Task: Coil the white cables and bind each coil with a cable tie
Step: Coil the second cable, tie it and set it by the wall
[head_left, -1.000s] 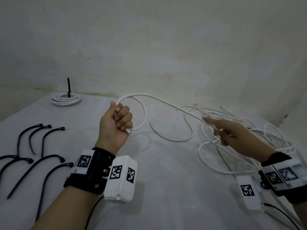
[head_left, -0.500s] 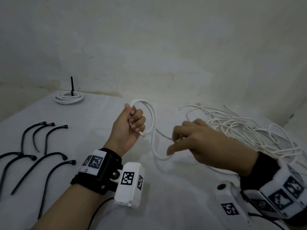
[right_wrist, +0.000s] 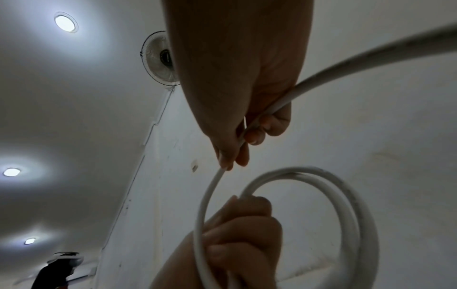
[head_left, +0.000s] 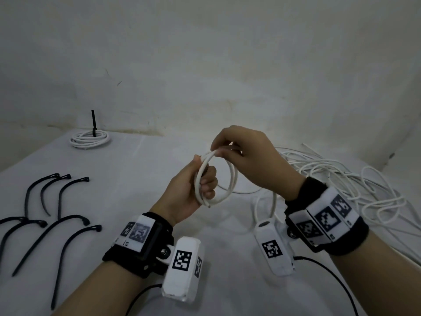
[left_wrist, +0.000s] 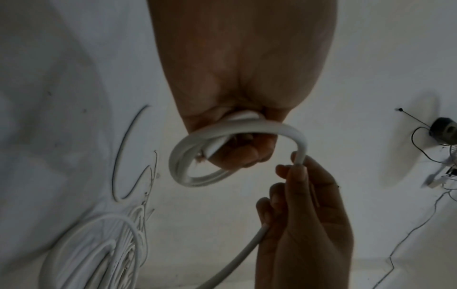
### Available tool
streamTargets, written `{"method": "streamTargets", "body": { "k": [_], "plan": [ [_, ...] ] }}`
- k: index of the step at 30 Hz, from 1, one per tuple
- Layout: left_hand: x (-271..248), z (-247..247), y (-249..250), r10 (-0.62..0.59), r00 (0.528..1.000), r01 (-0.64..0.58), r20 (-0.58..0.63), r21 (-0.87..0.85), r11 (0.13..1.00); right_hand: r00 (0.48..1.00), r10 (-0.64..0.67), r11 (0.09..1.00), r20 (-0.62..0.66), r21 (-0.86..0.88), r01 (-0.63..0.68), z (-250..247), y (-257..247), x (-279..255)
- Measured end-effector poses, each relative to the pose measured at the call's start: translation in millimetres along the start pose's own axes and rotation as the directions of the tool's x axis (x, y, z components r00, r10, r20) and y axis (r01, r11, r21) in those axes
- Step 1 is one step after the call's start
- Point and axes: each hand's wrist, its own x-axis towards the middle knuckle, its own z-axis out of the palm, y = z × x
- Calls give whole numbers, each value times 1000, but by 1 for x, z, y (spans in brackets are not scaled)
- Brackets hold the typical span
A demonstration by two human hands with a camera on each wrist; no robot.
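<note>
My left hand (head_left: pixel 196 190) is fisted around a small coil of white cable (head_left: pixel 232 179) held upright above the table's middle; in the left wrist view the coil (left_wrist: pixel 197 156) loops out under the fist, and the cable's cut end pokes out below the fingers. My right hand (head_left: pixel 241 153) pinches the same cable at the top of the coil, right against the left hand, and the loose length trails from its palm to the tangle of white cables (head_left: pixel 341 179) on the right. In the right wrist view the cable (right_wrist: pixel 284 103) runs through the pinching fingers (right_wrist: pixel 230 156).
A finished white coil (head_left: pixel 90 139) bound with a black tie lies at the far left corner. Several black cable ties (head_left: pixel 57 213) lie spread at the left. The table (head_left: pixel 136 174) is covered in white cloth and meets the wall behind. Black wires run from the wrist cameras.
The right hand has come from the tangle over to the left hand, bringing cable with it. A second loop now lies on the coil in the left fist.
</note>
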Motion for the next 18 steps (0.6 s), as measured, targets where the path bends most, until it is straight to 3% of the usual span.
{"method": "streamTargets", "body": {
  "k": [8,10,13,18],
  "plan": [
    [-4,1,1,-53,996,59,69,-90,994,975,146,987,-168,-35,-154,13,19,0],
    [-3,1,1,-43,998,46,38,-102,994,970,191,981,-149,11,-191,16,18,0],
    [-4,1,3,2,999,-6,-34,-107,994,950,308,933,-61,214,-289,17,13,1],
    [-4,3,7,51,993,-61,-109,-90,994,989,143,986,31,86,-145,22,20,-2]
  ]
}}
